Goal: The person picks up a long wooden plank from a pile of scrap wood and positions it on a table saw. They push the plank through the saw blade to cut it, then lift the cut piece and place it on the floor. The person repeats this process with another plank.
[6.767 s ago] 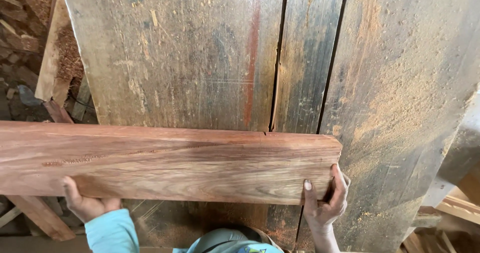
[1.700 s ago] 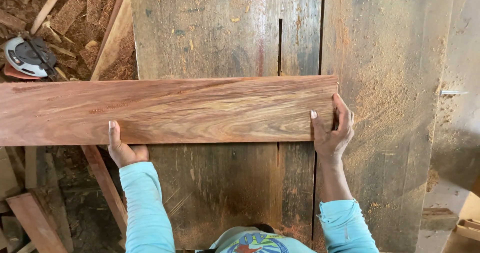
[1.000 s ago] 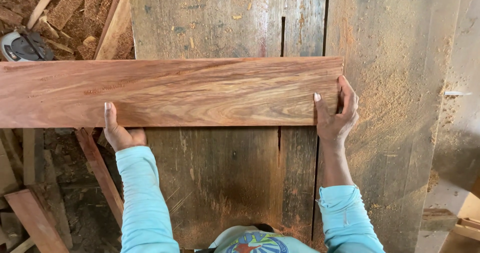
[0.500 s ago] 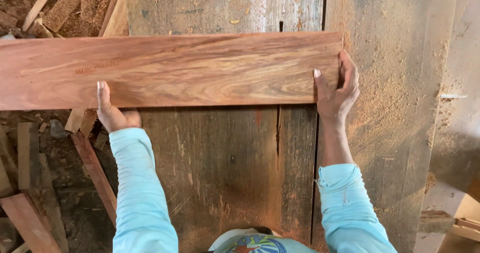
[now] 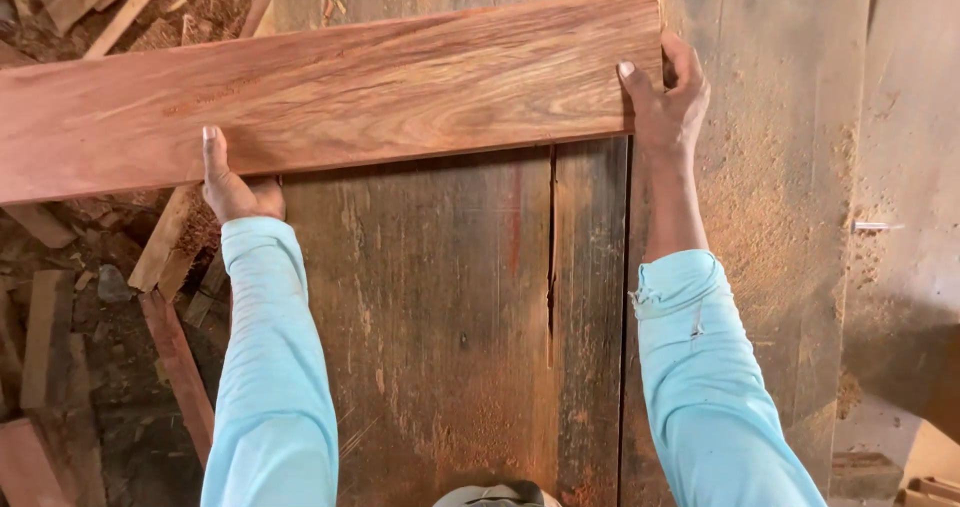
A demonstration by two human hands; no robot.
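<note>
Soft warm daylight, evenly bright, sharp focus, dark shadow at lower right corner

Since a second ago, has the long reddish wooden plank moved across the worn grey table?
Yes. The long reddish wooden plank has slid away from the person, covering more of the dark slot in the worn grey table.

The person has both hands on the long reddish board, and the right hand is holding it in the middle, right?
Not quite. Both hands are on the reddish board, but the right hand grips its end at the near corner, not the middle. The left hand holds the near edge further along. The head view shows this.
</note>
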